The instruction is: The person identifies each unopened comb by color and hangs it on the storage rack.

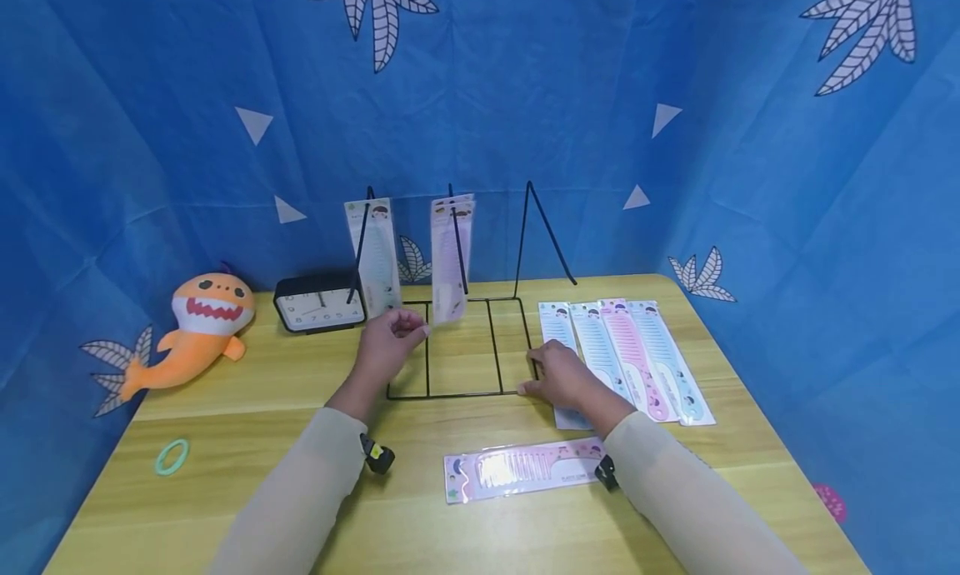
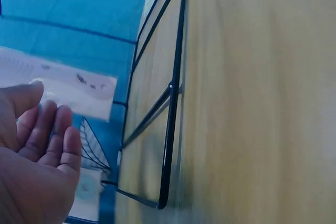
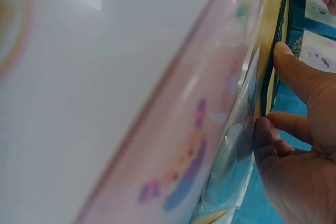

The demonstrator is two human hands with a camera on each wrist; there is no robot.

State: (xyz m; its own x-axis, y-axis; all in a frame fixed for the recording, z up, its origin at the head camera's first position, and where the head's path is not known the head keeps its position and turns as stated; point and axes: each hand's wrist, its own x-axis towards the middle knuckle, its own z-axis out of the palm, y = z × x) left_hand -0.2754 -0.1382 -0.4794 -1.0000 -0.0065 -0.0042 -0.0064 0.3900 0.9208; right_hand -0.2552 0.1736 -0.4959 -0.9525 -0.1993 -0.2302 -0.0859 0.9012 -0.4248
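Observation:
A black wire rack [image 1: 457, 393] stands on the wooden table [image 1: 247, 425], with packaged combs hanging from its hooks. My left hand [image 1: 415, 330] reaches the lower end of the purple comb pack [image 1: 451, 258] on the middle hook. In the left wrist view its fingers [image 2: 52, 129] lie loosely straight beside that pack [image 2: 63, 87]. My right hand [image 1: 538, 377] rests on the rack's front right corner. Its thumb [image 3: 294, 72] lies against the black wire [image 3: 270, 72]. A teal comb pack [image 1: 377, 254] hangs on the left hook.
Several comb packs [image 1: 637, 358] lie in a row to the right of the rack, and a pink one [image 1: 525, 468] lies near the front edge. At the left are a black clock [image 1: 318, 302], an orange shark plush [image 1: 198, 329] and a green hair ring [image 1: 172, 457]. Blue cloth walls surround the table.

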